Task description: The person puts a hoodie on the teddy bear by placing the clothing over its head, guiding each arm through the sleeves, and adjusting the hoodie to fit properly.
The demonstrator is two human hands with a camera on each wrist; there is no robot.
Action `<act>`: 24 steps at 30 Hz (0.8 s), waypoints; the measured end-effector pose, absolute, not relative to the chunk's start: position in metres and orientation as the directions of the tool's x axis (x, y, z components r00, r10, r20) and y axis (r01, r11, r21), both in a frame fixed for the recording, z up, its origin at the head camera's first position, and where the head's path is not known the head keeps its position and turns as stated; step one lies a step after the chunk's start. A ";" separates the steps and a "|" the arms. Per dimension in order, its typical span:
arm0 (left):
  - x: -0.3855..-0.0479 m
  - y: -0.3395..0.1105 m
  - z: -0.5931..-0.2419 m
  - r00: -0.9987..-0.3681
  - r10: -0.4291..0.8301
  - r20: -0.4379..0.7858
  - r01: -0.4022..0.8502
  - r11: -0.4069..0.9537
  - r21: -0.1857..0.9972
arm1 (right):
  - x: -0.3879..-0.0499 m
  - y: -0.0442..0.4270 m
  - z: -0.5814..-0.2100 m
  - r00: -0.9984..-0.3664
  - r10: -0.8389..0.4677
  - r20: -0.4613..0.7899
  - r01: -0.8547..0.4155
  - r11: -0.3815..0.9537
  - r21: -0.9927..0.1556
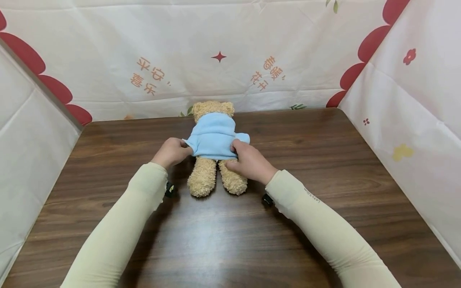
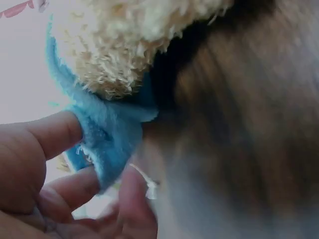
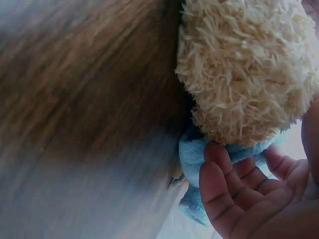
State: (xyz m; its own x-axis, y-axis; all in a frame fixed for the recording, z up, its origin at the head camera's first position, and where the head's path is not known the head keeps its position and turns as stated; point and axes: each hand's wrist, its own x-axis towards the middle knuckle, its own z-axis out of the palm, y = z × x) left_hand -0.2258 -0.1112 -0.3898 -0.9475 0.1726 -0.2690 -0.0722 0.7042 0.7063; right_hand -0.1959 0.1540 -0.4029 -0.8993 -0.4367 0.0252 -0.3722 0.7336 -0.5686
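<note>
A tan plush teddy bear (image 1: pixel 202 178) in a light blue shirt (image 1: pixel 214 140) lies on the table, head away from me. The shirt covers its body, and both legs stick out toward me. At the shirt's left side, my left hand (image 1: pixel 173 152) pinches a fold of cloth; the left wrist view shows the blue fabric (image 2: pixel 117 144) between thumb and fingers. On the right side, my right hand (image 1: pixel 252 162) holds the shirt's lower edge with bent fingers, its thumb over the bear's leg. In the right wrist view, the fingers (image 3: pixel 219 194) lie against the cloth below the furry leg (image 3: pixel 244 69).
The dark wood-grain table (image 1: pixel 201 240) stretches around the bear. A white patterned cloth wall (image 1: pixel 212 24) rises behind its back edge, near the bear's head, with more cloth at both sides. A small dark device (image 1: pixel 267 200) sits under the right wrist.
</note>
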 end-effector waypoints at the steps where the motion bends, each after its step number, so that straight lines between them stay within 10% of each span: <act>1: -0.226 -0.111 -0.392 -0.945 0.160 -0.285 -0.102 0.685 0.721 | -0.196 0.154 -0.403 -0.900 -0.436 0.028 -0.375 0.737 -0.562; 24: -0.231 -0.098 -0.397 -0.877 0.138 -0.461 -0.384 0.375 0.844 | -0.208 0.135 -0.389 -0.921 -0.373 0.112 -0.388 0.861 -0.329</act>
State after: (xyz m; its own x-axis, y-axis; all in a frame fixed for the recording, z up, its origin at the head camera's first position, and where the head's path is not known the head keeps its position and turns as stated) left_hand -0.2315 -0.0977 -0.3971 -0.8767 0.1379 -0.4609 -0.3844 0.3751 0.8435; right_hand -0.2081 0.1350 -0.3888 -0.9212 -0.3728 0.1117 -0.3883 0.8607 -0.3292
